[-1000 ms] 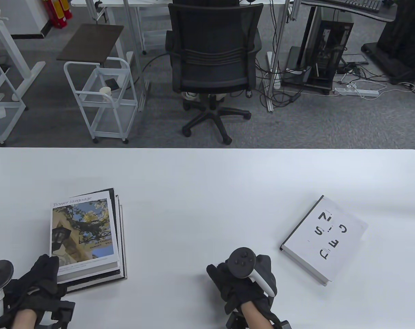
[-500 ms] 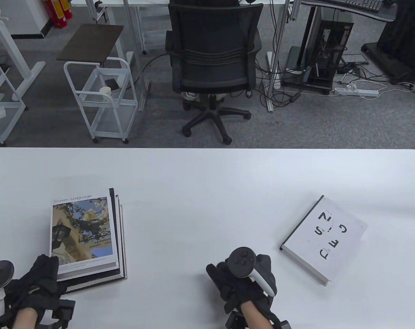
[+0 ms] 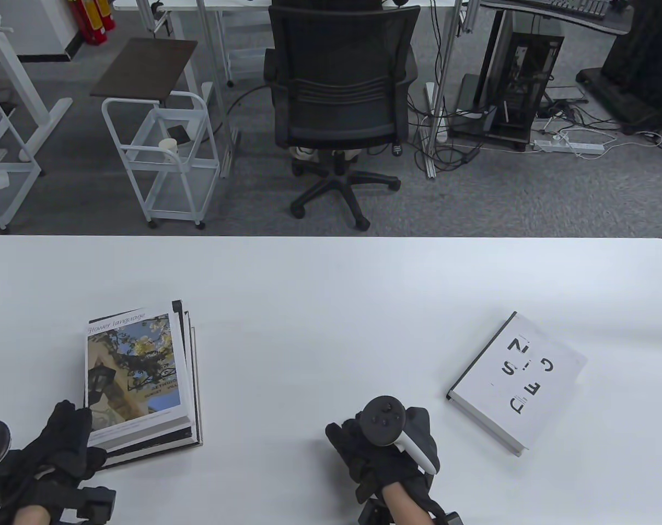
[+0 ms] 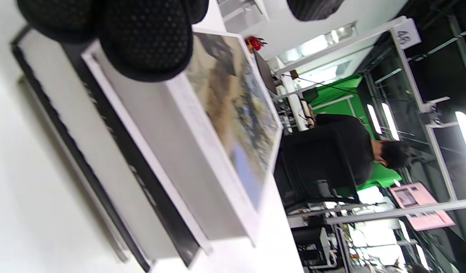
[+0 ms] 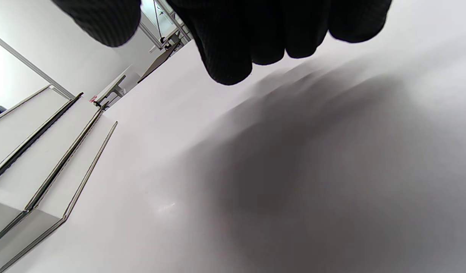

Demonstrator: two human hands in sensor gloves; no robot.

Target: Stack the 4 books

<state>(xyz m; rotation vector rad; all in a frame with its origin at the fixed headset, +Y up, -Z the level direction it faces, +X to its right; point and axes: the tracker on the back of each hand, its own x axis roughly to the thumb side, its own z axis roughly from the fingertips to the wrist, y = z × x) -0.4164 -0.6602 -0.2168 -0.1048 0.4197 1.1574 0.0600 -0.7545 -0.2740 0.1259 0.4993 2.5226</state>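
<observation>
Glossy photo-cover book (image 3: pixel 135 372) atop stack, L hand (image 3: pixel 63 443) fingertips touching its corner, R hand (image 3: pixel 388 448) curled, holding nothing.

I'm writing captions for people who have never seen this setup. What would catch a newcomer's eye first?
First the colourful flower-photo book topping a small pile on the table's left, with the gloved left hand touching its near corner. Next the white book with bold black letters, lying alone and askew on the right. Between them the right hand sits near the front edge, holding nothing.
</observation>
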